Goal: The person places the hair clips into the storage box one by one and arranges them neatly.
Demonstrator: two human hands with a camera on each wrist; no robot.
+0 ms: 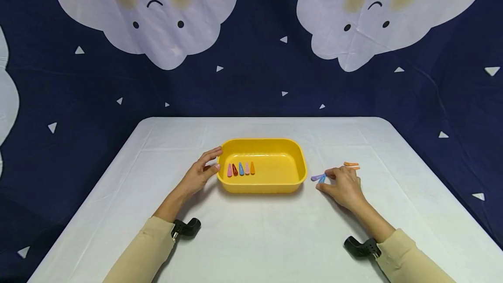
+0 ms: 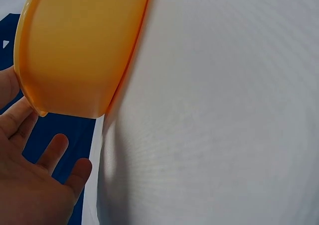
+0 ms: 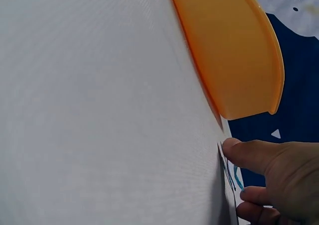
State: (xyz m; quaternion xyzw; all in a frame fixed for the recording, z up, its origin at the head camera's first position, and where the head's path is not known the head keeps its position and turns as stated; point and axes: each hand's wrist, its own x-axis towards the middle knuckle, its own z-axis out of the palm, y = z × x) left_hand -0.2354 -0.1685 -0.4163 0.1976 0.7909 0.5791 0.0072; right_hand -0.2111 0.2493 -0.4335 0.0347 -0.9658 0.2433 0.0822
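Table (image 1: 259,235) bearing yellow tray (image 1: 259,189)
Left hand (image 1: 196,176): fingers spread, touching tray. Right hand (image 1: 346,188): thumb and finger at blue clip (image 1: 322,179) beside purple clip (image 1: 316,178); cannot tell if pinching. 2 orange clips (image 1: 351,164) nearby; 5 clips (image 1: 241,169) inside tray.

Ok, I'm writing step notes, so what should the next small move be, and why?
Probably lift the blue clip at the right hand toward the yellow tray: that clip lies outside, with the hand right at it, while five clips lie in a row inside the tray with bare space to their right.
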